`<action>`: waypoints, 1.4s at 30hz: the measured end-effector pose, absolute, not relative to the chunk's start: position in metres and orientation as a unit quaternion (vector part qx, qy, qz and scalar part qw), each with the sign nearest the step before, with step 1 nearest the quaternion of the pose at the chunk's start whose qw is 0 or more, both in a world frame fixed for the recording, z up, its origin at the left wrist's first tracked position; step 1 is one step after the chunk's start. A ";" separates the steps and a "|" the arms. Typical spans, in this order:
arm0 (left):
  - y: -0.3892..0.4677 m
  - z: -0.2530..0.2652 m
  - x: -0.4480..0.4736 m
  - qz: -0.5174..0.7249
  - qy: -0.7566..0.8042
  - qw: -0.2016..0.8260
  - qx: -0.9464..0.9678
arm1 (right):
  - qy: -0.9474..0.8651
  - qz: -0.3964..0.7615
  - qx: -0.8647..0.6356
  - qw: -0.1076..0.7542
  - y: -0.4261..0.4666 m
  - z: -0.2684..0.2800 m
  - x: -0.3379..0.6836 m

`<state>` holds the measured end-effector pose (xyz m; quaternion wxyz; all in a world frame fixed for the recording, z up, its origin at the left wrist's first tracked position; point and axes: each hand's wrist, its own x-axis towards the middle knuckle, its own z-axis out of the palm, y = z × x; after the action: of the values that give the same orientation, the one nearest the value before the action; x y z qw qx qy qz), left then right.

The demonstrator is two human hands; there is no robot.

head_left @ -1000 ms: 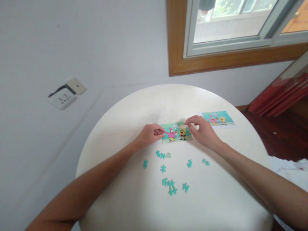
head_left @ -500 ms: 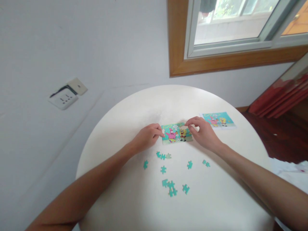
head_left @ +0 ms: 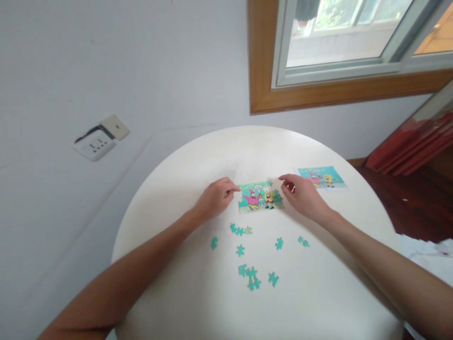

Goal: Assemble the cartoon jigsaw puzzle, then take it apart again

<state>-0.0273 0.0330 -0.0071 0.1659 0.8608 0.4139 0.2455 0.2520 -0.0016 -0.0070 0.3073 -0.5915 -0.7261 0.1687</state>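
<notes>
Puzzle [head_left: 261,197] flat on tabletop [head_left: 198,302] between left hand [head_left: 213,196] and right hand [head_left: 303,194], looks light, stiffish, likely splits at seams, best held by outer edges; right fingers apart, left fingers can't tell.

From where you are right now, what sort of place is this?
Probably a room in a home: a round white table with a partly built puzzle stands near a window, and a red curtain hangs to the right.

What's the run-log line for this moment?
puzzle: partly assembled, gap upper right | left hand: at left edge | right hand: beside right edge | pieces: loose, nearer viewer | picture: beyond right hand
</notes>
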 end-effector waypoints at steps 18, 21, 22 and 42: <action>0.040 -0.002 -0.037 0.205 0.435 0.195 0.855 | -0.734 0.216 -0.596 0.243 -0.003 -0.013 0.253; 0.043 -0.003 -0.039 0.207 0.443 0.184 0.853 | -0.733 0.226 -0.593 0.245 -0.002 -0.013 0.253; 0.044 -0.003 -0.039 0.205 0.442 0.184 0.853 | -0.733 0.230 -0.590 0.246 -0.002 -0.013 0.253; 0.010 0.037 -0.038 0.005 0.260 0.319 0.911 | -0.740 0.212 -0.565 0.297 -0.004 -0.009 0.248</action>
<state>-0.0377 0.0103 0.0373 0.3189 0.9114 0.2599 0.0052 0.2479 -0.0040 -0.0095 0.2971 -0.5653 -0.7398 0.2117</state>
